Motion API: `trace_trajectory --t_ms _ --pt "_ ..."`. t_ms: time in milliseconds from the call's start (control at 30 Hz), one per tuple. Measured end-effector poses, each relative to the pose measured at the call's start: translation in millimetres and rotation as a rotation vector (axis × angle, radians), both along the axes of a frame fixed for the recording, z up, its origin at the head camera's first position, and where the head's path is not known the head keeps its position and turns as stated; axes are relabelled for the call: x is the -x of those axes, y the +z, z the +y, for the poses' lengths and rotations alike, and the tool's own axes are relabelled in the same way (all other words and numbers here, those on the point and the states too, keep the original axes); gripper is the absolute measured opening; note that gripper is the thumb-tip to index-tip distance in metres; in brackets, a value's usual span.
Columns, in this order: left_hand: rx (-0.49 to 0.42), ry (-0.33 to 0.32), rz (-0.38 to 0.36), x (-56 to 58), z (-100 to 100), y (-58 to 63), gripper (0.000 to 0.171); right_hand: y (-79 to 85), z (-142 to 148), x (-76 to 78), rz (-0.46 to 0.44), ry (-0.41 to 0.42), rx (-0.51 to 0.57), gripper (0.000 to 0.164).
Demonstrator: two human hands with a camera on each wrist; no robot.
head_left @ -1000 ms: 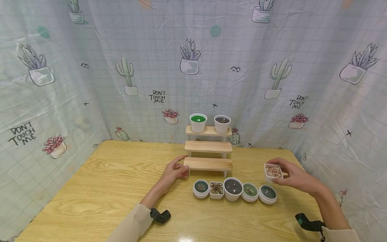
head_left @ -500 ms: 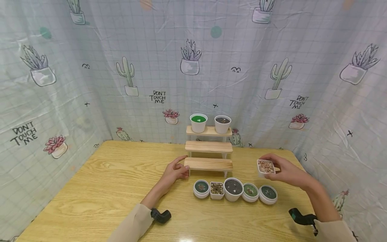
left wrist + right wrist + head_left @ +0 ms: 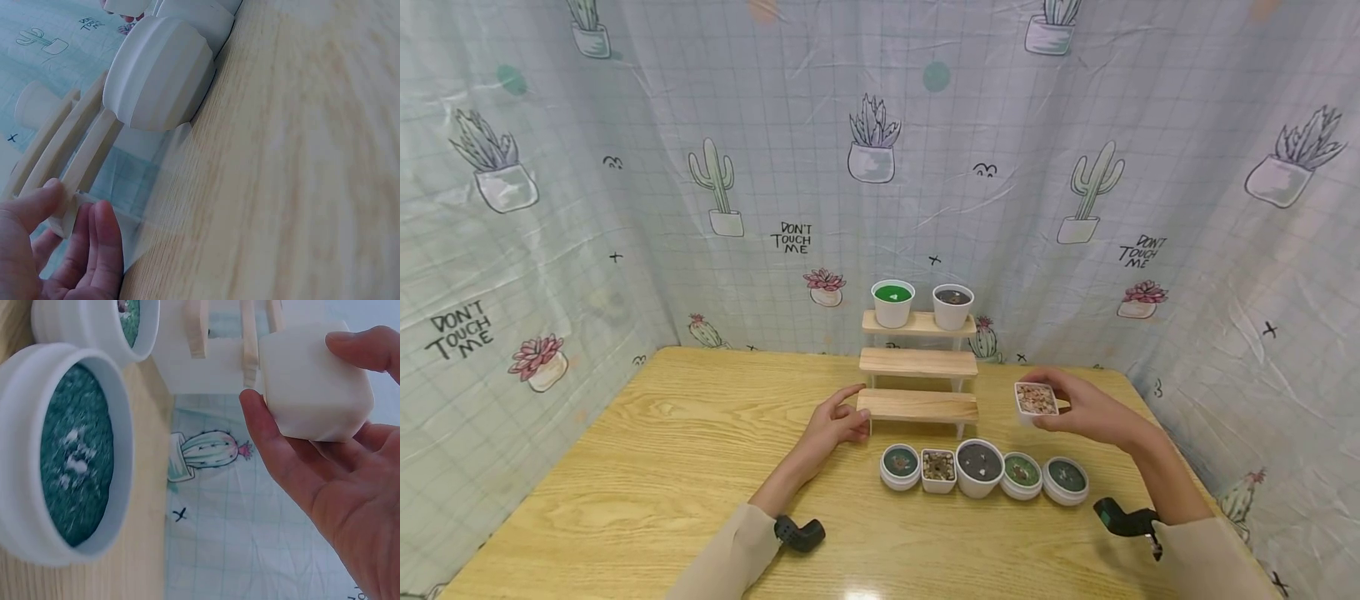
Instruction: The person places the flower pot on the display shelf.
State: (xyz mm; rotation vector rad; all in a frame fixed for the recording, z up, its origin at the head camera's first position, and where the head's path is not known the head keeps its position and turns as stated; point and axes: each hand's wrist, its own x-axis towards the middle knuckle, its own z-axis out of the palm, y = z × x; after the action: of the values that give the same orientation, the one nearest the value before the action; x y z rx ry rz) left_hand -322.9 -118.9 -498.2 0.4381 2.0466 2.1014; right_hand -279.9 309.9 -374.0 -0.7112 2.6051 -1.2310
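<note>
At the left end of a three-step wooden stand (image 3: 917, 405), my left hand (image 3: 831, 427) grips the lowest step. In the left wrist view its thumb (image 3: 40, 203) lies over the step's end, with the fingers curled below. My right hand (image 3: 1086, 407) holds a square white pot (image 3: 1036, 399) filled with pinkish gravel, in the air right of the stand. The right wrist view shows the white pot's side (image 3: 315, 384) between thumb and fingers. On the top step stand a white pot with a green filling (image 3: 892, 305) and one with a dark filling (image 3: 952, 307).
A row of several white pots stands before the stand: a round teal-filled one (image 3: 899, 467), a square pebble-filled one (image 3: 938, 472), a larger dark-filled one (image 3: 979, 468), a green-filled one (image 3: 1021, 477) and another teal-filled one (image 3: 1066, 481). A printed curtain (image 3: 775, 167) surrounds the wooden table (image 3: 662, 467).
My right hand has moved left and slightly farther away with the square gravel pot, toward the stand. My left hand stays on the lowest step.
</note>
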Motion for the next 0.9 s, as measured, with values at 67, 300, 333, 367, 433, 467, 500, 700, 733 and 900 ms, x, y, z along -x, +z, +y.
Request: trace_trajectory --t_ms 67,300,333,367,433,467,500,700,733,900 --pt "-0.002 0.001 0.002 0.0 -0.2 0.6 0.068 0.6 -3.1 2.7 -0.004 -0.003 0.0 0.062" --pt "0.009 0.007 0.009 0.6 -1.3 1.5 0.065 4.1 -13.8 11.0 0.012 0.018 0.018 0.062" --pt "0.011 0.008 0.01 0.6 -1.4 1.4 0.065 4.8 -15.6 12.4 0.013 0.018 0.02 0.062" --pt "0.012 0.007 0.01 0.6 -1.5 1.3 0.065 5.6 -17.6 13.6 0.01 0.02 0.023 0.062" --pt "0.011 0.008 0.006 0.7 -1.6 1.1 0.065 7.2 -21.5 16.0 0.004 0.022 0.025 0.061" --pt "0.012 0.009 0.005 0.8 -1.5 1.0 0.065 7.9 -23.1 17.3 0.003 0.021 0.026 0.061" --pt "0.013 0.008 0.005 1.4 -1.5 0.6 0.066 8.7 -25.0 18.7 0.005 0.02 0.023 0.061" --pt "0.007 0.003 0.009 3.4 -0.2 -0.5 0.07 12.5 -35.5 26.7 0.035 0.021 0.008 0.062" --pt "0.004 0.003 0.009 3.1 0.0 -0.3 0.069 12.8 -37.2 28.1 0.04 0.024 0.008 0.061" --pt "0.001 -0.001 0.008 4.3 0.1 -3.0 0.07 13.8 -47.0 33.9 0.077 0.035 -0.014 0.059"
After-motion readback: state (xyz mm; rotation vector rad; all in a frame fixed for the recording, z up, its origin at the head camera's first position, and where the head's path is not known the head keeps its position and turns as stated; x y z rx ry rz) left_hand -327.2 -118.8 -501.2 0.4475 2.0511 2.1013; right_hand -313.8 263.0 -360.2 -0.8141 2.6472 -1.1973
